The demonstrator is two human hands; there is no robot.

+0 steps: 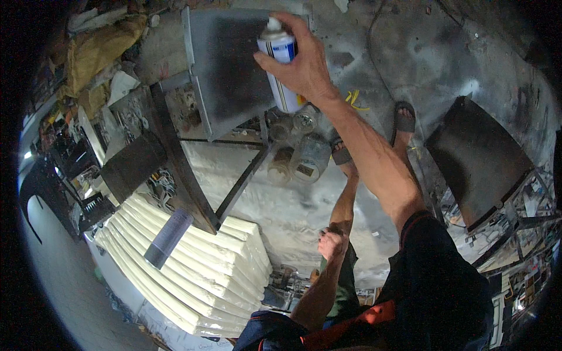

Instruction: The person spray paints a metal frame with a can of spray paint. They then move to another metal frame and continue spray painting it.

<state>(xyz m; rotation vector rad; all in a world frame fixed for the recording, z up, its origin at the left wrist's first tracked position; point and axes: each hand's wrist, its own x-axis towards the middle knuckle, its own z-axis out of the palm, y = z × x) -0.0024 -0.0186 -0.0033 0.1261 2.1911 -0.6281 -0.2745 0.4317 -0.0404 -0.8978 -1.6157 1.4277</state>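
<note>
Head view: the right hand (308,69) wrapped a white-and-blue cylindrical metal spray can (285,92) before a grey, dark-centred flat panel (229,73), apparently at a spraying step, the next pass seemingly requiring steady aim; the left hand's (332,244) grip was indiscernible.

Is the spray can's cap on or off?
Off: the spray can shows a bare white nozzle at its top, above the gripping right hand.
</note>
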